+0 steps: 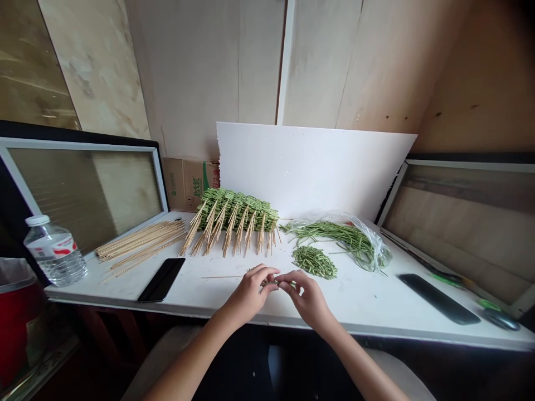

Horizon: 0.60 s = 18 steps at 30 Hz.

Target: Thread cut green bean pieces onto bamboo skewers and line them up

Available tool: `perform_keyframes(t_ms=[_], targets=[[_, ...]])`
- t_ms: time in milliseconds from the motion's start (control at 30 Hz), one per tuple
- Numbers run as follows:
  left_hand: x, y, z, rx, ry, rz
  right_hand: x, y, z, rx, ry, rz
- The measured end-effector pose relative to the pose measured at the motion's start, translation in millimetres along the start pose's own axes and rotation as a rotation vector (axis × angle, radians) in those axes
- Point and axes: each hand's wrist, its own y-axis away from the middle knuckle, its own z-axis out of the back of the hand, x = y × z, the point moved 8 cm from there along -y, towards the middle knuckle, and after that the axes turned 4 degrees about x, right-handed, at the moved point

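Note:
Near the table's front edge, my left hand (252, 291) and my right hand (306, 294) meet, fingertips almost touching. Both are closed in a pinch on short green bean pieces (291, 284), partly hidden by the fingers. A thin bamboo skewer (221, 277) sticks out leftward from behind my left hand; whether that hand grips it I cannot tell. Just beyond my right hand lies a heap of cut green bean pieces (314, 262). Farther back, a stack of skewered green beans (240, 209) has its bare stick ends pointing toward me.
Loose bamboo skewers (142, 239) lie at the left, by a black phone (161, 280) and a water bottle (56, 250). Long green beans (338, 231) spill from a clear plastic bag (378, 245). At the right lie a dark flat object (438, 299) and a computer mouse (500, 318). A white board (313, 167) stands behind.

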Motion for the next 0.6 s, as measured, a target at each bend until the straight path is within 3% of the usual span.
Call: perform_keyframes(t_ms=[133,433,600], targets=[[-1,0,4.4,-0.033,-0.065,-0.006,5,3,10,-0.112,0.018,0.032],[-14,3,-8.8,0.059,-0.079,-0.097,21,5,4,-0.052,0.031,0.17],[-14,5,-14.3,0.139,-0.029,-0.067,22,4,2,0.028,-0.071,0.205]])
